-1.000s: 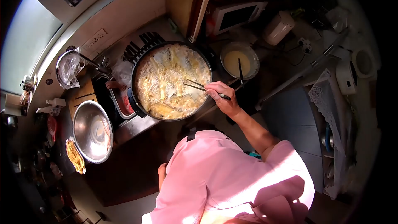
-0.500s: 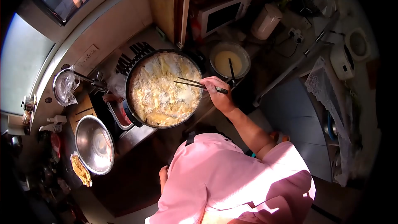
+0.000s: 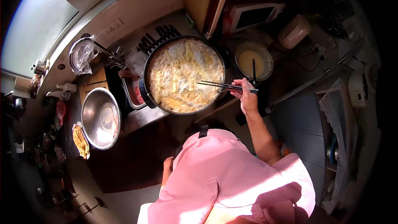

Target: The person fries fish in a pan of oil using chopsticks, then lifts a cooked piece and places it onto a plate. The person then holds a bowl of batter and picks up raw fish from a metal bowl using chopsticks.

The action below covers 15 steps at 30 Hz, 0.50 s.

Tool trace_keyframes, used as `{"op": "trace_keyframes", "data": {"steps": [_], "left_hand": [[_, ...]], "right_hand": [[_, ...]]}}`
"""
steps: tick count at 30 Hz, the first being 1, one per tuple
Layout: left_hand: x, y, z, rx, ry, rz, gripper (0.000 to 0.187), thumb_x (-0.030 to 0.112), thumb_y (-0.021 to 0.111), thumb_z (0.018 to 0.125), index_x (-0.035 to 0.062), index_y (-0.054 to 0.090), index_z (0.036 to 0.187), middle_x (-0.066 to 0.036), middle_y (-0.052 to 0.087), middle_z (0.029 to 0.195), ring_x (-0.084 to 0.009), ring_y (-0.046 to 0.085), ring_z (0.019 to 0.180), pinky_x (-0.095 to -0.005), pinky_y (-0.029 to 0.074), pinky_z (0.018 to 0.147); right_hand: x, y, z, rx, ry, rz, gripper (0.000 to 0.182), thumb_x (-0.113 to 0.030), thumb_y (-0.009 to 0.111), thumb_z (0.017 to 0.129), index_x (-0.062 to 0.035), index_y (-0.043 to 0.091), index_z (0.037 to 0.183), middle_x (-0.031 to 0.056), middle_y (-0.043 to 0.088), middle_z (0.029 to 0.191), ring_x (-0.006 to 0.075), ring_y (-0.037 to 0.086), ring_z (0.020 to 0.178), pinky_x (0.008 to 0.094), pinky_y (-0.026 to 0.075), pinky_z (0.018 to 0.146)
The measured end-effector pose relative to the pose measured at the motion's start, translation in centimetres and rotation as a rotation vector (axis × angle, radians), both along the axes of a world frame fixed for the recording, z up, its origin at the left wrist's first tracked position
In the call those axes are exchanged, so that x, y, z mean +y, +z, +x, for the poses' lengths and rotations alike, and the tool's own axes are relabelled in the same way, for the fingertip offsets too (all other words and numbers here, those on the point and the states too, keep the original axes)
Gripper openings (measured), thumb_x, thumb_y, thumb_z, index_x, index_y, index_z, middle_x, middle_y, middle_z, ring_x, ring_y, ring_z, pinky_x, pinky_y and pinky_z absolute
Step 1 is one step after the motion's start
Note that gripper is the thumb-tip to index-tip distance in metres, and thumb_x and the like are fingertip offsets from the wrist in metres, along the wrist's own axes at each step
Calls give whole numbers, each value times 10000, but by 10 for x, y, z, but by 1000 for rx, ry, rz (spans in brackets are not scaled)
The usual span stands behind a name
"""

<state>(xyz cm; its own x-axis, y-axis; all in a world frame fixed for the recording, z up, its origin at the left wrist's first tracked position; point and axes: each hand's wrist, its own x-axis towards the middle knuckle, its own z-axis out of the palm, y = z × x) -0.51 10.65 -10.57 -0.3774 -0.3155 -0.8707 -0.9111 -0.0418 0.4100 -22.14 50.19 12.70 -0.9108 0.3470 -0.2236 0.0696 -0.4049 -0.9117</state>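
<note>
My right hand (image 3: pixel 248 93) is closed around a pair of dark chopsticks (image 3: pixel 224 85). Their tips reach over the right part of a wide black pan (image 3: pixel 144 88), in which pale yellow battered pieces (image 3: pixel 176 74) fry in bubbling oil. To the right of the pan stands a bowl of yellow batter (image 3: pixel 250 61) with a dark utensil (image 3: pixel 253 69) standing in it, just above my right hand. Down by my side is my left hand (image 3: pixel 168 165), only partly showing beside the pink clothing; its fingers are hard to make out.
A large steel bowl (image 3: pixel 100 118) is left of the pan, with yellow food on a wrapper (image 3: pixel 80 141) beside it. Behind are a sink tap (image 3: pixel 117 56), a black rack (image 3: pixel 159 37), a cutting board (image 3: pixel 201 2), a microwave (image 3: pixel 255 16) and a kettle (image 3: pixel 295 31).
The view has shifted, so the pan and counter appear farther right and higher. The chopstick tips have moved toward the pan's right side, held closer together. My left hand stays by my side.
</note>
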Motion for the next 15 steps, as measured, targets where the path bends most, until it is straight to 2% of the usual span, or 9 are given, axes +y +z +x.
{"op": "trace_keyframes", "data": {"steps": [1, 3, 5, 8, 10, 12, 13, 14, 15], "left_hand": [[9, 27, -6, -1, 30, -5, 163, 140, 477, 754, 45, 563, 654, -54, 515, 579, -164, 478, 515, -308, 395, 478], [17, 51, -10, 97, -164, -72, 228, 148, 481, 752, 85, 463, 534, -26, 415, 486, -137, 374, 411, -286, 316, 392], [9, 28, -5, 170, -131, 17, 259, 147, 477, 757, 106, 415, 509, -17, 377, 454, -128, 322, 366, -268, 277, 356], [14, 32, -11, 146, -68, 65, 191, 145, 470, 763, 79, 478, 584, -36, 439, 505, -143, 398, 416, -277, 347, 397], [28, 61, -19, 105, 125, 49, 134, 146, 471, 766, 49, 518, 686, -64, 498, 581, -165, 469, 492, -288, 413, 469], [34, 75, -17, 122, 191, 87, 127, 148, 474, 765, 36, 527, 734, -76, 520, 624, -176, 493, 530, -295, 428, 499], [35, 78, -16, 141, 251, 124, 140, 149, 477, 764, 22, 535, 781, -88, 543, 666, -187, 516, 567, -301, 444, 530], [33, 73, -8, 140, 253, 126, 140, 149, 477, 764, 22, 535, 781, -88, 543, 666, -187, 516, 567, -301, 444, 530], [30, 62, 4, 317, 116, 84, 141, 145, 478, 762, 21, 543, 772, -87, 543, 664, -188, 516, 569, -306, 440, 526]], "right_hand": [[1, 0, 0, -1, -9, -5, 309, -294, 434, 867, -7, 533, 920, 82, 578, 826, 152, 592, 714, 229, 483, 618], [-1, 1, -1, -6, 16, 8, 274, -268, 460, 858, -13, 533, 931, 77, 578, 839, 147, 591, 724, 228, 477, 627], [-3, -2, -1, -33, 17, 36, 255, -247, 477, 852, -14, 533, 938, 72, 578, 851, 143, 588, 737, 225, 472, 637], [-9, 4, -3, -22, 46, 74, 231, -216, 490, 846, -10, 549, 933, 55, 576, 853, 124, 578, 742, 210, 460, 633], [-13, 3, -4, -5, 61, 112, 219, -195, 495, 844, -3, 563, 926, 43, 575, 852, 112, 570, 738, 201, 452, 628], [-15, 2, -6, 118, 80, 482, 173, -150, 512, 830, -3, 582, 889, 64, 585, 843, 132, 564, 724, 221, 454, 650], [-16, 4, -7, 117, 83, 484, 173, -150, 512, 830, -3, 582, 889, 64, 585, 843, 132, 564, 724, 221, 454, 650], [-18, 10, -8, 243, 101, 719, 149, -118, 526, 814, 4, 587, 875, 76, 586, 830, 143, 561, 720, 232, 450, 648], [-21, 16, -8, 372, 119, 953, 127, -86, 540, 798, 12, 592, 862, 88, 588, 817, 154, 557, 717, 243, 445, 646]]}}
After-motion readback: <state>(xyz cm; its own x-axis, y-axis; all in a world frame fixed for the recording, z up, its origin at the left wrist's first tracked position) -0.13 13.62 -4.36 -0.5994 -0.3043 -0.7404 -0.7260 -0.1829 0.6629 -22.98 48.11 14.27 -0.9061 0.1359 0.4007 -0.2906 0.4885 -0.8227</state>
